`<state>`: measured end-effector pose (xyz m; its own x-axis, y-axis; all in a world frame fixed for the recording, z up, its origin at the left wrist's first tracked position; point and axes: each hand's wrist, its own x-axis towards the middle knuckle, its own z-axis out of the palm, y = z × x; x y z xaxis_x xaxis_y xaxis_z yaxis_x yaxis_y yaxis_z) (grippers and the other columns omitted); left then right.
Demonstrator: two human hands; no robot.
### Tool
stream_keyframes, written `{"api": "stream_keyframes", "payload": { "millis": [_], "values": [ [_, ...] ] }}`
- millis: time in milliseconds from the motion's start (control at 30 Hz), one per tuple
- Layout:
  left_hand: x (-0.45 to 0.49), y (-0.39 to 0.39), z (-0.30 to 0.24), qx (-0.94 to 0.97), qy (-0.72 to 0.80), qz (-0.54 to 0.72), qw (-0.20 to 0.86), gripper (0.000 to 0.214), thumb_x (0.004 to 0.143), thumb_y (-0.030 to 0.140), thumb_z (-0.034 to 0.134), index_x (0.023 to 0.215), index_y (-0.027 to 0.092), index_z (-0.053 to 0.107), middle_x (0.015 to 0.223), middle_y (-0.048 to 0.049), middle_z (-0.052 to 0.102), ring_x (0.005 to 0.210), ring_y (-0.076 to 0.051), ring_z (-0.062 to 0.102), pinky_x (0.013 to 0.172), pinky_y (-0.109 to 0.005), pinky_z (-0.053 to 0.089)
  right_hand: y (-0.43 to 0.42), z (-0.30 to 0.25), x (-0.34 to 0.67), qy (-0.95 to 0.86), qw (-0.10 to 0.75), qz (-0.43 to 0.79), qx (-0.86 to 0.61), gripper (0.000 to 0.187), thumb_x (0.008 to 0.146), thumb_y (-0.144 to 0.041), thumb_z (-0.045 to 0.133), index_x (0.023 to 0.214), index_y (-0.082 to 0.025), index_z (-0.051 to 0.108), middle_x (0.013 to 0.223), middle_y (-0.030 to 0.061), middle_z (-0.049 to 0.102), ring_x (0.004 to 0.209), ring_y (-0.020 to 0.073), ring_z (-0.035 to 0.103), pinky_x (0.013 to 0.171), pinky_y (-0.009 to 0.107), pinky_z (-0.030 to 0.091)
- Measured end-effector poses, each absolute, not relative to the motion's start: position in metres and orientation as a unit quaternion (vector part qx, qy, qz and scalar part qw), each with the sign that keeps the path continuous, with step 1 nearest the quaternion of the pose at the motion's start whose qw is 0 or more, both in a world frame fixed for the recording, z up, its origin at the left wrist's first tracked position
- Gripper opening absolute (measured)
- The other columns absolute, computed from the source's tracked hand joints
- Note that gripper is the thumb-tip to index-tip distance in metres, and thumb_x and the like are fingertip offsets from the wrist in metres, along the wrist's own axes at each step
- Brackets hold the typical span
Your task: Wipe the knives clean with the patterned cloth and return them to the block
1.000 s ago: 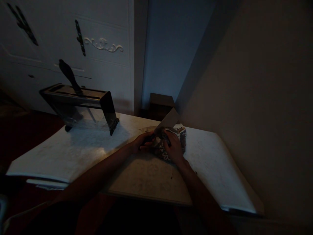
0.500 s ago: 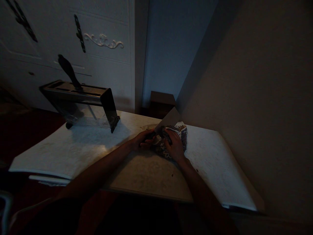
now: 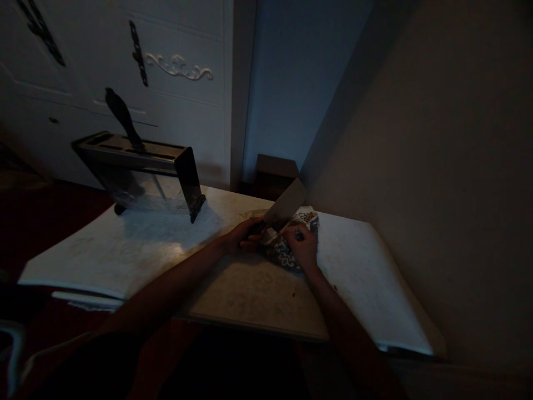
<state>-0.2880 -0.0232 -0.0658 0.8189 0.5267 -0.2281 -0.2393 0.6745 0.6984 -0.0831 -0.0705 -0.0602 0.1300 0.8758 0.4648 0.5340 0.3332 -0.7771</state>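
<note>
A cleaver [image 3: 286, 203] with a broad pale blade and dark handle points up and to the right. My left hand [image 3: 245, 235] is wrapped round its handle. Just right of the blade, my right hand [image 3: 303, 243] has its fingers curled and pressed together on a fold of a patterned cloth [image 3: 282, 253]. The cloth lies bunched on the table beneath both hands, dark with light curly figures. Dim light hides exactly how much of the cloth the right fingers pinch.
On the left of the white-covered table [image 3: 158, 253] stands a knife block [image 3: 133, 153] with clear sides and one black-handled knife [image 3: 122, 118] in it. Behind are white cabinet doors [image 3: 183, 33] and a dark box [image 3: 277, 165]. A wall [image 3: 437, 166] borders the right side.
My right hand has come off the cleaver's blade side, slightly down and right, its fingers curling on the cloth. More of the blade shows. The left hand keeps its grip on the handle.
</note>
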Motion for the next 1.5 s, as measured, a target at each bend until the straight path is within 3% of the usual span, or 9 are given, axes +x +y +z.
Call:
{"api": "stream_keyframes", "payload": {
  "millis": [100, 167, 267, 400, 533, 733, 1067, 1267, 1500],
  "values": [
    [-0.289, -0.022, -0.067, 0.364, 0.211, 0.198, 0.885, 0.043, 0.090, 0.056, 0.045, 0.077, 0.017, 0.050, 0.039, 0.0061, 0.036, 0.023, -0.009, 0.025, 0.023, -0.018, 0.021, -0.067, -0.062, -0.077, -0.623, 0.507, 0.229, -0.551, 0.024, 0.076, -0.040, 0.062, 0.068, -0.018, 0.058, 0.064, -0.0004, 0.059, 0.060, 0.0142, 0.054, 0.058, 0.027, 0.043],
    [-0.289, -0.023, -0.068, 0.382, 0.218, 0.190, 0.878, 0.043, 0.091, 0.057, 0.044, 0.077, 0.016, 0.051, 0.039, 0.0058, 0.036, 0.023, -0.009, 0.025, 0.023, -0.018, 0.020, -0.065, -0.062, -0.074, -0.622, 0.501, 0.252, -0.546, 0.024, 0.075, -0.039, 0.065, 0.084, -0.018, 0.062, 0.064, -0.0020, 0.059, 0.059, 0.0143, 0.055, 0.059, 0.027, 0.044],
    [-0.290, -0.025, -0.068, 0.399, 0.226, 0.185, 0.869, 0.044, 0.091, 0.058, 0.044, 0.078, 0.016, 0.052, 0.039, 0.0062, 0.035, 0.023, -0.009, 0.026, 0.024, -0.018, 0.022, -0.064, -0.063, -0.073, -0.626, 0.498, 0.261, -0.540, 0.040, 0.075, -0.038, 0.067, 0.109, -0.018, 0.058, 0.060, -0.0062, 0.054, 0.054, 0.0133, 0.051, 0.054, 0.026, 0.042],
    [-0.290, -0.028, -0.064, 0.401, 0.248, 0.187, 0.862, 0.044, 0.090, 0.059, 0.045, 0.078, 0.017, 0.052, 0.039, 0.0063, 0.034, 0.023, -0.009, 0.026, 0.024, -0.018, 0.020, -0.066, -0.063, -0.075, -0.637, 0.497, 0.240, -0.538, 0.031, 0.079, -0.041, 0.063, 0.099, -0.018, 0.061, 0.058, -0.0053, 0.051, 0.052, 0.0125, 0.048, 0.051, 0.026, 0.039],
    [-0.290, -0.028, -0.062, 0.403, 0.253, 0.191, 0.859, 0.044, 0.090, 0.058, 0.045, 0.079, 0.017, 0.052, 0.039, 0.0062, 0.035, 0.024, -0.008, 0.026, 0.025, -0.018, 0.022, -0.068, -0.062, -0.077, -0.646, 0.489, 0.216, -0.545, 0.033, 0.080, -0.044, 0.061, 0.099, -0.018, 0.063, 0.062, -0.0028, 0.054, 0.056, 0.0139, 0.052, 0.053, 0.027, 0.042],
    [-0.288, -0.026, -0.066, 0.416, 0.238, 0.217, 0.851, 0.045, 0.086, 0.061, 0.048, 0.078, 0.016, 0.052, 0.042, 0.0056, 0.037, 0.025, -0.008, 0.028, 0.024, -0.019, 0.023, -0.071, -0.058, -0.080, -0.622, 0.513, 0.244, -0.539, 0.035, 0.081, -0.047, 0.062, 0.101, -0.019, 0.064, 0.078, 0.0027, 0.067, 0.070, 0.0174, 0.062, 0.062, 0.029, 0.049],
    [-0.281, -0.031, -0.067, 0.444, 0.242, 0.285, 0.814, 0.040, 0.080, 0.054, 0.052, 0.075, 0.015, 0.052, 0.045, 0.0034, 0.042, 0.026, -0.009, 0.033, 0.025, -0.020, 0.022, -0.066, -0.060, -0.079, -0.557, 0.583, 0.312, -0.502, 0.045, 0.081, -0.051, 0.063, 0.112, -0.018, 0.063, 0.096, 0.0069, 0.070, 0.088, 0.0206, 0.065, 0.081, 0.036, 0.054],
    [-0.275, -0.035, -0.068, 0.490, 0.245, 0.336, 0.766, 0.031, 0.074, 0.046, 0.055, 0.080, 0.015, 0.052, 0.046, 0.0045, 0.045, 0.027, -0.008, 0.032, 0.025, -0.020, 0.023, -0.072, -0.059, -0.083, -0.611, 0.562, 0.324, -0.453, 0.047, 0.081, -0.045, 0.066, 0.121, -0.020, 0.060, 0.105, 0.0083, 0.071, 0.100, 0.0216, 0.067, 0.092, 0.039, 0.052],
    [-0.273, -0.040, -0.073, 0.565, 0.275, 0.361, 0.689, 0.038, 0.074, 0.043, 0.057, 0.094, 0.011, 0.058, 0.053, 0.0023, 0.049, 0.033, -0.008, 0.036, 0.028, -0.019, 0.022, -0.080, -0.060, -0.086, -0.705, 0.492, 0.274, -0.431, 0.046, 0.085, -0.036, 0.063, 0.129, -0.023, 0.058, 0.115, 0.0080, 0.069, 0.107, 0.0215, 0.066, 0.098, 0.042, 0.050]
  ]
}}
